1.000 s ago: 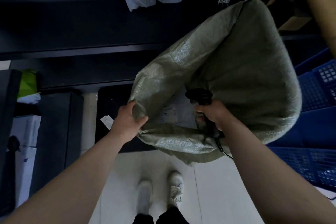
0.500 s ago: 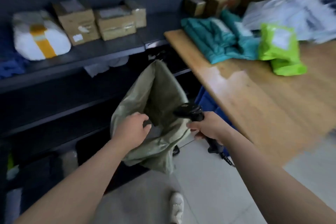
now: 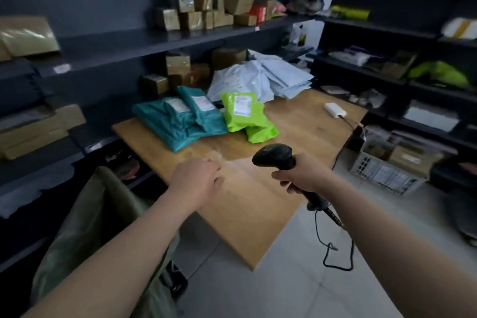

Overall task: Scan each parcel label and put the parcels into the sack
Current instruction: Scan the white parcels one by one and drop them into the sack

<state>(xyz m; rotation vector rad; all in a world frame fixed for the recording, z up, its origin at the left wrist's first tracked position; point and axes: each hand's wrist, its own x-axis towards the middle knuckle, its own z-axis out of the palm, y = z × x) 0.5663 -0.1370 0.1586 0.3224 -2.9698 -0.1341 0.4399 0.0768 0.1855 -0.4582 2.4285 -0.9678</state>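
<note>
My right hand [image 3: 304,175] grips the scanner [image 3: 276,156]; my left hand [image 3: 198,181] hovers empty, fingers loosely curled. Green parcels [image 3: 242,111] lie on the table [image 3: 296,131] at twelve o'clock, the sack [image 3: 85,227] at eight. They look soft, light and slippery, so I'd pinch an edge.

Left hand [image 3: 197,179] lets go of the grey-green woven sack [image 3: 85,227], now loose and empty over the brown wooden table [image 3: 258,204], right hand [image 3: 304,175] brings the black scanner gun [image 3: 275,156] up from the sack
</note>
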